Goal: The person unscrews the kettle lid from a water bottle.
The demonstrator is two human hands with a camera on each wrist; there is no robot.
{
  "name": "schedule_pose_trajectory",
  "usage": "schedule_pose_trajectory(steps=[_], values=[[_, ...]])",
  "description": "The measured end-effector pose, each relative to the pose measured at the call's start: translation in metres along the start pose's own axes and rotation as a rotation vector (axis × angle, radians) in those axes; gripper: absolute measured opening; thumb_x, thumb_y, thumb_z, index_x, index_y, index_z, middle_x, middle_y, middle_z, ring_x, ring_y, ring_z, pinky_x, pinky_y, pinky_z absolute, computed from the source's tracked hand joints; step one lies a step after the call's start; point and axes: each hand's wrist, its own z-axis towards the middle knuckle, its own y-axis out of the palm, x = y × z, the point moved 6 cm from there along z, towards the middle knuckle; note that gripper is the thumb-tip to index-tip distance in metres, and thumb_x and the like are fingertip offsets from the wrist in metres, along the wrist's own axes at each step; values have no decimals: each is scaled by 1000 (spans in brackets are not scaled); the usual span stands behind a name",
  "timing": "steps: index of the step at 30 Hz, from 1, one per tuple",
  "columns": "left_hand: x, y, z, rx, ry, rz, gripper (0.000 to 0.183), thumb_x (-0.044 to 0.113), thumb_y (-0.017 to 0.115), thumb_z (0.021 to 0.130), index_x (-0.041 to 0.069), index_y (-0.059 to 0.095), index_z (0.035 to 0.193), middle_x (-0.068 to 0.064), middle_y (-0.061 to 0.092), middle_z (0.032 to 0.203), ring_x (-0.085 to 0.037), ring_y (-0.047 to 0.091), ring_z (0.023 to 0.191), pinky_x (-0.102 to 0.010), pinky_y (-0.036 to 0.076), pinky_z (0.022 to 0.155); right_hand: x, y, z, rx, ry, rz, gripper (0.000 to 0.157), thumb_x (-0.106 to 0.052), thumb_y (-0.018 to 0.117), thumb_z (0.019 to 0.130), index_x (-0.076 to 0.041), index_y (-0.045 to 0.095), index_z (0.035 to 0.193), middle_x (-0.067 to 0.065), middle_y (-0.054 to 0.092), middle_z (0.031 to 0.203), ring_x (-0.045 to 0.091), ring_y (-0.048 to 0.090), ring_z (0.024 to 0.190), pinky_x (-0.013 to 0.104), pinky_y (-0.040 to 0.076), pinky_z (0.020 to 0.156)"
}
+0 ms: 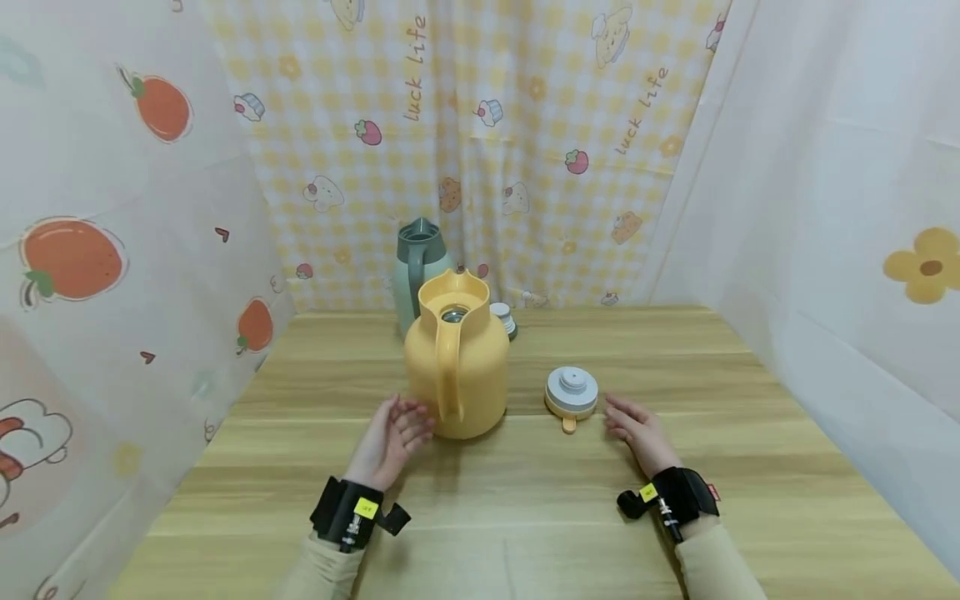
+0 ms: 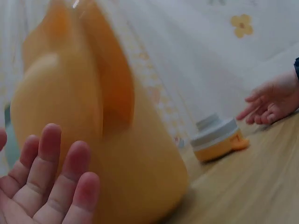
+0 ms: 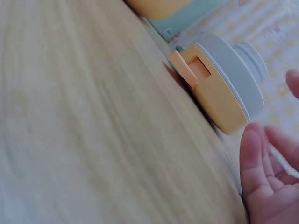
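Note:
A yellow thermos jug [image 1: 480, 375] stands upright on the table without its lid, its handle facing me. My left hand [image 1: 393, 437] is just left of the jug's base, fingers loosely bent and holding nothing; whether the fingertips touch the jug I cannot tell. The jug's lid [image 1: 572, 393] lies upside down to the right, grey-white stopper up, with its orange tab toward me. Close to the lid's right side is my right hand [image 1: 637, 429], fingers relaxed. In the right wrist view its fingertips [image 3: 252, 140] appear right beside the lid's edge.
Behind the yellow jug stands a green thermos jug [image 1: 422, 258], partly hidden. Its white and green lid [image 1: 504, 319] sits to its right. A yellow checked curtain [image 1: 480, 167] hangs behind the wooden table [image 1: 675, 358], with white curtains on both sides.

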Motion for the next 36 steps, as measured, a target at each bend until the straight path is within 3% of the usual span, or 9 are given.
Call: schedule_pose_trajectory(steps=[2,5,14,20,28,36], values=[[-14,-16,-1,75,-74,-17,32,35,37,106,13,57,94,1,66,90,-16,64,86,-31,51,82,0,-3,-3,7,-3,20,50,-13,58,98,15,42,136,16,60,114,10,60,87,21,51,75],[-22,-25,0,131,-97,6,30,31,38,105,14,58,91,3,64,82,-14,63,77,-28,50,73,-2,-3,-2,-6,-7,12,48,-13,59,97,16,45,134,12,63,103,11,61,86,23,51,75],[-22,-21,7,131,-54,73,27,27,45,103,10,59,88,2,59,76,-11,57,66,-25,47,65,-8,2,12,-38,-52,11,45,-13,61,96,15,50,129,11,66,98,12,62,83,24,52,73],[-27,-22,7,147,-85,83,26,25,47,103,8,58,88,0,57,76,-13,56,67,-25,47,64,-1,0,7,-50,-50,-12,45,-12,59,97,18,49,128,11,66,98,12,62,83,25,53,73],[-28,-20,13,141,-61,133,24,25,51,100,8,60,86,-1,58,75,-13,56,66,-25,48,63,-2,1,8,-48,-49,-35,45,-15,59,98,17,51,128,11,65,96,13,61,83,25,52,74],[-32,-17,11,125,-71,181,24,20,46,102,7,58,86,-2,57,76,-14,54,66,-26,46,64,-2,4,3,-56,-31,-86,46,-20,59,98,14,52,128,14,65,100,14,61,84,25,52,75]])
